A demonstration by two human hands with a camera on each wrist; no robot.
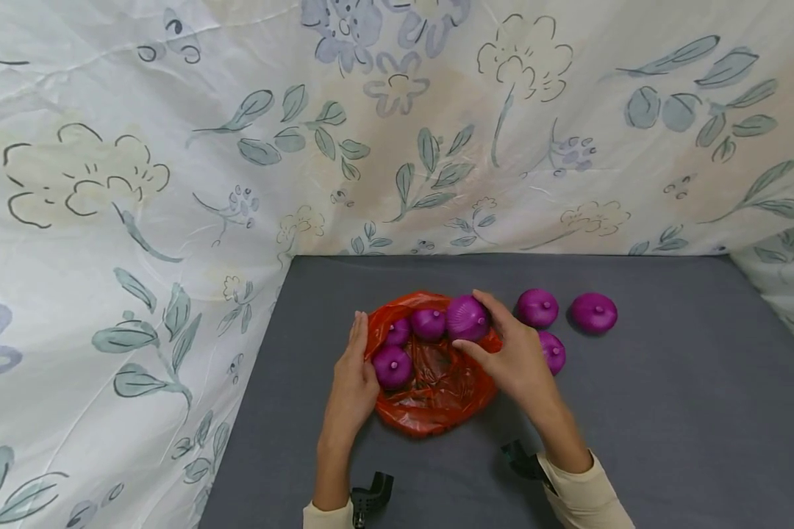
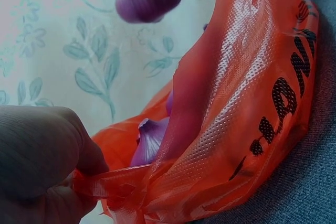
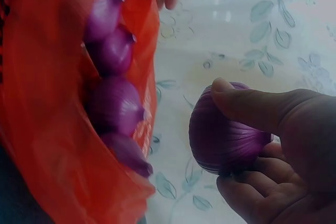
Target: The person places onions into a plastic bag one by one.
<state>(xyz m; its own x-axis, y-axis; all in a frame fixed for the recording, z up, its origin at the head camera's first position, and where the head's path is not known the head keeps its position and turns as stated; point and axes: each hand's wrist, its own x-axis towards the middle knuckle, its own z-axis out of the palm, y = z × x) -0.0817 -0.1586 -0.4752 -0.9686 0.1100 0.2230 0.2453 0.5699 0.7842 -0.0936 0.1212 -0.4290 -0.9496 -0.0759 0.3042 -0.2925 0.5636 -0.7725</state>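
A red plastic bag point(image 1: 430, 422) with black lettering lies with its mouth spread wide. At its left rim is my left hand point(image 1: 352, 389), pinching the plastic between thumb and fingers, as the left wrist view shows. My right hand point(image 1: 523, 360) grips a purple onion point(image 1: 467, 318) above the bag's far right edge. The right wrist view has this onion point(image 3: 226, 129) between thumb and curled fingers, apart from the bag. Several purple onions point(image 3: 115, 106) sit inside the bag, among them one onion point(image 1: 392, 366) near my left hand.
Right of the bag, three more onions rest on the dark grey table point(image 1: 668, 411): one onion point(image 1: 537, 308) at the back, another onion point(image 1: 593, 314) farther right, and an onion point(image 1: 553, 353) partly behind my right hand. Floral cloth point(image 1: 437, 147) hangs behind and at both sides.
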